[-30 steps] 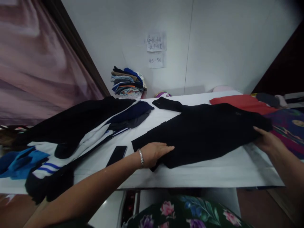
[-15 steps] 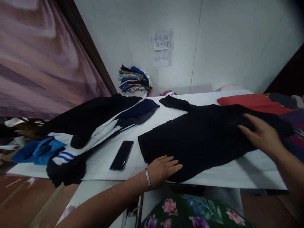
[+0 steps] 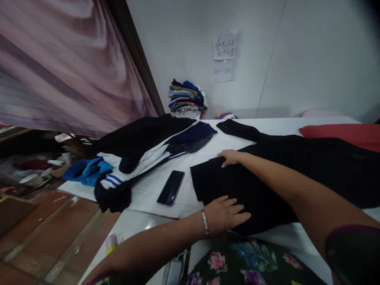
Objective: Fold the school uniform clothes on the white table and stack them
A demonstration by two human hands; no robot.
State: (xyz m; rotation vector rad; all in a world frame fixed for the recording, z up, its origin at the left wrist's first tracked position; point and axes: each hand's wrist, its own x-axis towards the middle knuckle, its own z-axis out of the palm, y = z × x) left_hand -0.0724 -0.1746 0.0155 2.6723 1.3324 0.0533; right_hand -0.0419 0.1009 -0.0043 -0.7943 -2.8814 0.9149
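Observation:
A black long-sleeved garment (image 3: 276,170) lies spread over the white table, one sleeve pointing to the back left. My left hand (image 3: 225,213) rests flat on its near edge, fingers spread. Across the garment, my right hand (image 3: 230,157) touches the far edge near the hem. Its thumb is apart from its fingers, and the forearm crosses over the cloth, hiding part of it.
Left of the garment lies a dark phone (image 3: 171,188). Beyond it is a heap of black, white and navy clothes (image 3: 148,136) with a blue cloth (image 3: 89,170). Folded clothes (image 3: 187,97) are stacked at the wall; a red cloth (image 3: 341,132) lies back right.
My right hand has moved left from the garment's right part to its far left edge. The left hand stays flat on the near edge. The view has shifted left.

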